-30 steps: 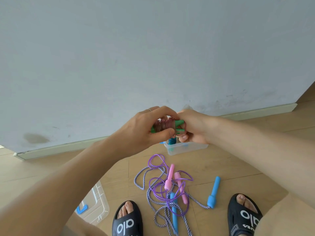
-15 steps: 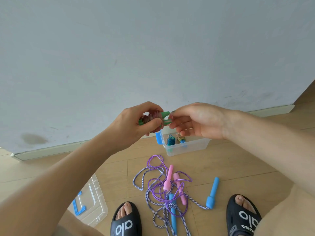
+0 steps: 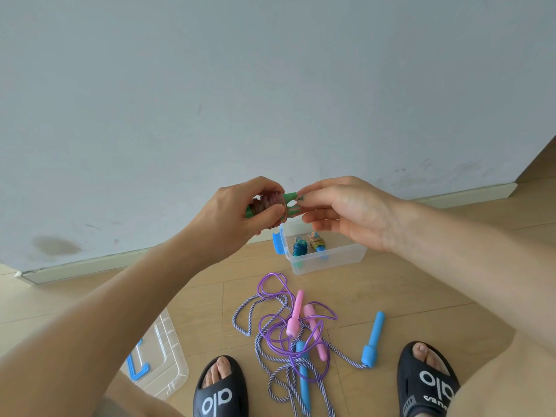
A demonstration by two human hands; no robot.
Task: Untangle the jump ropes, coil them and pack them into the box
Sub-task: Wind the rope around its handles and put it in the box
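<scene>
Still unsecured, the coiled rope bundle [image 3: 270, 206] pinched in the left hand [image 3: 237, 218] above the box [image 3: 326, 260] may unwind, since the right hand [image 3: 346, 212] only fingers its green handle tip loosely

Coiled green-handled rope [image 3: 270, 204] between hands
</scene>
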